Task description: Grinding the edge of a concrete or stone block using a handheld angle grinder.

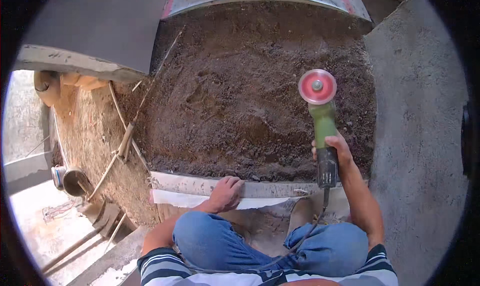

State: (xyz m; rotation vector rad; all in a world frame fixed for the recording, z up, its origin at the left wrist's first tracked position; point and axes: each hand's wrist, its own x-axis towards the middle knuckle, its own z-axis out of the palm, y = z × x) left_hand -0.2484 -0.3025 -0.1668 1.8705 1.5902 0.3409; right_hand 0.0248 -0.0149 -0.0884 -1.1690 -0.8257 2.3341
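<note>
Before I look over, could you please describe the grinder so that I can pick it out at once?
Start from the wide patch of dark soil in the middle of the view. Toward its right side, near the grey concrete, the right hand holds the grinder. Its green and black body, tipped with a round red disc, stands out against the brown soil.

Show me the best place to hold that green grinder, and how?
Probably around the long, narrow body of the grinder, where green meets black, from its right, the side the right hand comes from. The red disc is at the far end, so keep back from it; the cord leaves the near end.
</note>
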